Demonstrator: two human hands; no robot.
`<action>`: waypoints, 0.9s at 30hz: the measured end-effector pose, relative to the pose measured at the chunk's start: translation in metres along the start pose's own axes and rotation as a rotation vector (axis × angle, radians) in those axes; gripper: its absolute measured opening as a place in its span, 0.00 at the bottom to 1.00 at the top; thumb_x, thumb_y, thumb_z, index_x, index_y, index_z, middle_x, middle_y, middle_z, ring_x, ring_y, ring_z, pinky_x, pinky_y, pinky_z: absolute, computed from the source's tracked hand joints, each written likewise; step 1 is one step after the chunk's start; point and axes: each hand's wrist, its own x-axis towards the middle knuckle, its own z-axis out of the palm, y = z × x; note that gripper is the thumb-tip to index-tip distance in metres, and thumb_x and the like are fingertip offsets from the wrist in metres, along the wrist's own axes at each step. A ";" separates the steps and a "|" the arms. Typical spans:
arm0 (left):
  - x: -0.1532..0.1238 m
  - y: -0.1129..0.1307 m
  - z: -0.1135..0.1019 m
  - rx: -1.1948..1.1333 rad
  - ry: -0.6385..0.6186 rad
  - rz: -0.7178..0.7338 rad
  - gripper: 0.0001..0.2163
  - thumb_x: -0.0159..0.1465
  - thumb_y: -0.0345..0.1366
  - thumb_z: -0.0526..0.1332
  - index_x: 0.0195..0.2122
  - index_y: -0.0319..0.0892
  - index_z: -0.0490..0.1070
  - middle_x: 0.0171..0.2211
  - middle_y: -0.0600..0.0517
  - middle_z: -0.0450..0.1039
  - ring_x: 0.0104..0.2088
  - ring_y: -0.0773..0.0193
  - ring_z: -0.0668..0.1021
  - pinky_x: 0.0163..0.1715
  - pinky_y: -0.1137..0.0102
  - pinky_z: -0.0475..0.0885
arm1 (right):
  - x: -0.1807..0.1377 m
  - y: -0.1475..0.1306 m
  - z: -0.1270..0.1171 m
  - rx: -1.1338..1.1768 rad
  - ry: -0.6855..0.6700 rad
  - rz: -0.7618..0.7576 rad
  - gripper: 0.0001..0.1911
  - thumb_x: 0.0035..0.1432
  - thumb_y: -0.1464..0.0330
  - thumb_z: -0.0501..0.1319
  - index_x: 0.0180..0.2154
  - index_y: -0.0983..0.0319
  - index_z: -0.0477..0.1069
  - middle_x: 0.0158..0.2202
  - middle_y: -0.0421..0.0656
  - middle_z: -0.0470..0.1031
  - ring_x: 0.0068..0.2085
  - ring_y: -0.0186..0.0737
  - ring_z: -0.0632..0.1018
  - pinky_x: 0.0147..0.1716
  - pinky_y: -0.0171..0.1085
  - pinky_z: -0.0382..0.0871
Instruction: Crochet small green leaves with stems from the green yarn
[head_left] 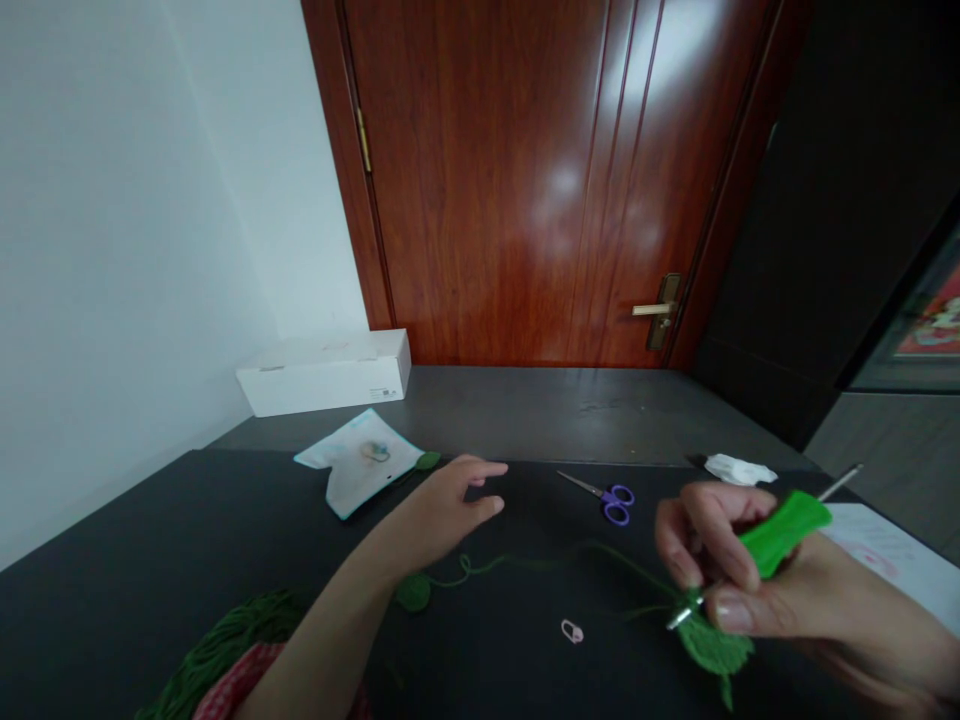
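Note:
My right hand (739,570) grips a crochet hook (786,532) with a bright green handle, its metal tip pointing down and left. A small green crocheted piece (712,645) hangs at the hook's tip, beneath my fingers. From it a green yarn strand (630,560) runs left across the table. My left hand (457,505) hovers with index finger and thumb stretched apart, nothing visible between them. Below it lies a small round green piece (412,592) beside a loop of yarn. A pale pink stitch marker (572,631) rests between the hands.
Purple-handled scissors (616,505) lie beyond the hands. A white plastic bag (371,470) with a green leaf-shaped piece (428,460) at its edge is left of them. Behind stands a white box (326,375). Dark green yarn (247,640) sits at lower left; white tissue (739,469) and paper (892,550) at right.

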 end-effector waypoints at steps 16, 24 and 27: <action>-0.025 0.035 0.077 -0.719 -0.416 0.268 0.33 0.50 0.19 0.66 0.55 0.53 0.66 0.52 0.49 0.61 0.37 0.69 0.74 0.35 0.73 0.72 | -0.003 -0.003 0.010 0.141 -0.095 0.092 0.11 0.36 0.73 0.72 0.15 0.62 0.70 0.22 0.41 0.74 0.22 0.33 0.69 0.21 0.32 0.61; -0.033 0.048 0.063 -1.159 -0.504 0.240 0.27 0.52 0.24 0.64 0.53 0.49 0.68 0.50 0.51 0.68 0.43 0.65 0.69 0.25 0.83 0.70 | -0.002 -0.002 0.010 0.071 -0.094 0.076 0.14 0.36 0.70 0.72 0.14 0.61 0.67 0.22 0.41 0.72 0.23 0.34 0.66 0.21 0.32 0.56; -0.039 0.053 0.058 -1.157 -0.425 0.335 0.22 0.57 0.30 0.62 0.53 0.51 0.68 0.49 0.52 0.69 0.45 0.63 0.69 0.28 0.79 0.73 | -0.002 0.000 0.011 0.097 -0.114 0.049 0.14 0.37 0.70 0.72 0.15 0.61 0.67 0.22 0.41 0.72 0.22 0.33 0.65 0.20 0.32 0.55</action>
